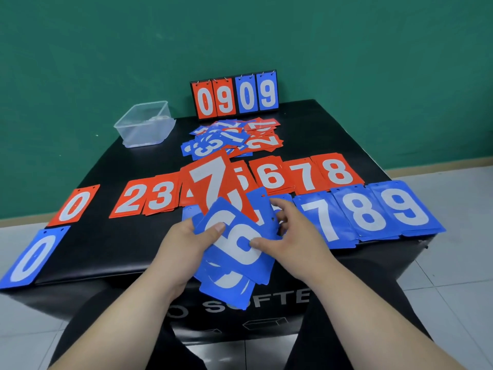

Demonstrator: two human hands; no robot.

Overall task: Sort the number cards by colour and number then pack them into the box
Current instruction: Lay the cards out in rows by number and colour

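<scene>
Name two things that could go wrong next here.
The loose fan of cards, gripped by the left hand and right hand, mixes a red 7 with blues and could slip or be misfiled. The blue 0 card lies right at the table edge; an arm might knock it off.

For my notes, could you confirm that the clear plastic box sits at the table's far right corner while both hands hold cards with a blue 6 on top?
Not quite: the head view shows the clear plastic box at the far left corner of the table. The left hand and right hand do hold cards with a blue 6 on top.
</scene>
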